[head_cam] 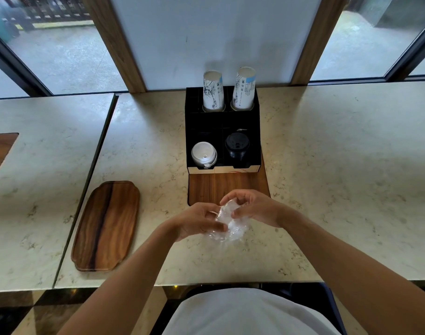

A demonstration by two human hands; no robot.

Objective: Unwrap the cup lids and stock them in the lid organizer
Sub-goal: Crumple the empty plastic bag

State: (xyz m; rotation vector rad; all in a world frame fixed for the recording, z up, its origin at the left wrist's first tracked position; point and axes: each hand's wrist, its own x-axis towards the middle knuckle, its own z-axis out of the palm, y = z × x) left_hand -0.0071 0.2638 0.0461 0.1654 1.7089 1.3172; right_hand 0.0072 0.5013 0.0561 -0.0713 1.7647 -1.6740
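A crumpled clear plastic wrap (230, 226) is bunched between my two hands just above the marble counter. My left hand (198, 220) grips its left side and my right hand (251, 207) pinches its top right. Whether lids are inside the wrap I cannot tell. Straight ahead stands the black lid organizer (192, 124). Its front left slot holds a stack of white lids (203, 154) and its front right slot a stack of black lids (237, 145).
Two stacks of printed paper cups (213, 93) stand upside down in the organizer's back slots. A wooden tray (107, 226) lies on the counter to the left. A wooden inlay (206, 189) sits before the organizer. Windows and a wall panel close the far side.
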